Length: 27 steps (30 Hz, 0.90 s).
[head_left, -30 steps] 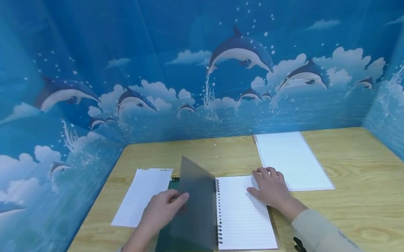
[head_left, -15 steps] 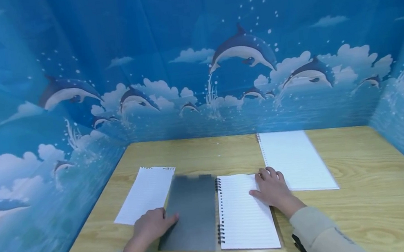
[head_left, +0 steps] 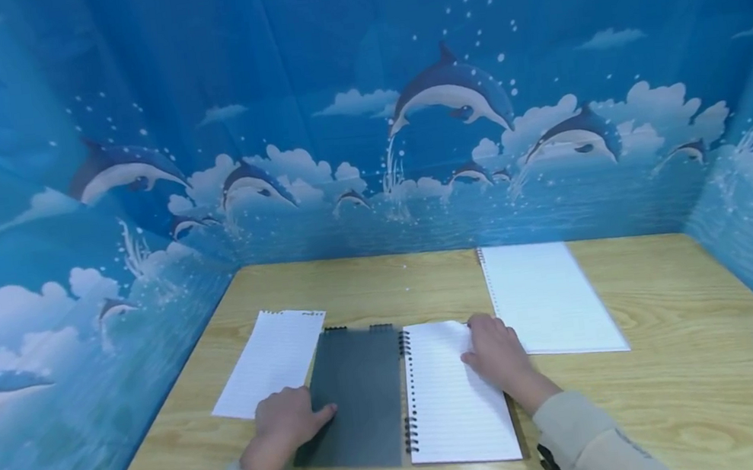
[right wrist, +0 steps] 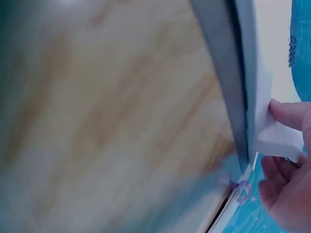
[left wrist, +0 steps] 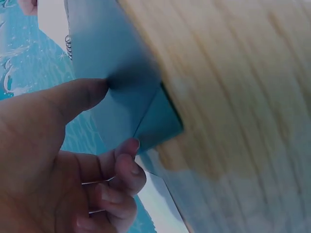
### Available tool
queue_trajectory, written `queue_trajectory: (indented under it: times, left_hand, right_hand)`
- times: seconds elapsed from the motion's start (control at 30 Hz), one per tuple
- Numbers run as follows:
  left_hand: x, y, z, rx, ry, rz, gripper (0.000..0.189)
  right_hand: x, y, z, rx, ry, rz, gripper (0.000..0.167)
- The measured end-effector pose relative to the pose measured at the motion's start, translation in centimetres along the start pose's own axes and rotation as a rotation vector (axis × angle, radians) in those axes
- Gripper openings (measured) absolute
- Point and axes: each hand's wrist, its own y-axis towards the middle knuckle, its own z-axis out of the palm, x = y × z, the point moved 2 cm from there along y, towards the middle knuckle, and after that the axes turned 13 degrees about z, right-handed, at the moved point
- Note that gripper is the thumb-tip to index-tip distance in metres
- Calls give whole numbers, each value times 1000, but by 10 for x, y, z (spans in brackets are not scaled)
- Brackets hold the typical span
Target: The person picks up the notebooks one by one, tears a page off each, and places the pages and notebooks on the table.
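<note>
A spiral notebook lies open in the head view, with its dark grey translucent cover sheet [head_left: 362, 401] turned to the left and a lined page [head_left: 452, 403] on the right. My left hand [head_left: 286, 421] is at the left edge of the cover. In the left wrist view its thumb presses on the grey sheet [left wrist: 104, 48] and a curled fingertip meets the sheet's edge, over a green cover corner [left wrist: 163, 121]. At the upper right corner, my right hand [head_left: 499, 352] pinches paper. The right wrist view shows its thumb on the bent pages [right wrist: 279, 136], fingers curled behind.
A loose lined sheet with a torn top edge [head_left: 275, 357] lies left of the notebook, partly behind my left hand. Another white-paged spiral notebook [head_left: 555, 293] lies at the back right. A dolphin-print curtain [head_left: 350, 115] surrounds the wooden table [head_left: 692, 355].
The grey sheet, tilted up a second ago, now lies flat on the left, and my left hand came down with it. My right hand's fingers have curled round the page corner.
</note>
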Motion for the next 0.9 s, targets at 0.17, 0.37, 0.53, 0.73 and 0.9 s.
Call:
queue_trajectory:
  times: [0.17, 0.37, 0.53, 0.73, 0.9]
  left_hand:
    - [-7, 6, -1, -93, 50, 56, 48]
    - [-39, 22, -2, -158, -17, 413, 53]
    - [-61, 47, 1, -6, -88, 540, 56]
    - [-70, 63, 8, 76, -54, 454, 60]
    - [-70, 65, 12, 77, -71, 438, 61]
  right_hand:
    - [-3, -3, -4, 109, 258, 186, 81]
    - [-10, -10, -15, 220, 434, 286, 62]
    - [-11, -8, -14, 175, 434, 252, 36]
    - [-14, -6, -5, 157, 418, 268, 37]
    - [-17, -8, -2, 167, 373, 260, 32]
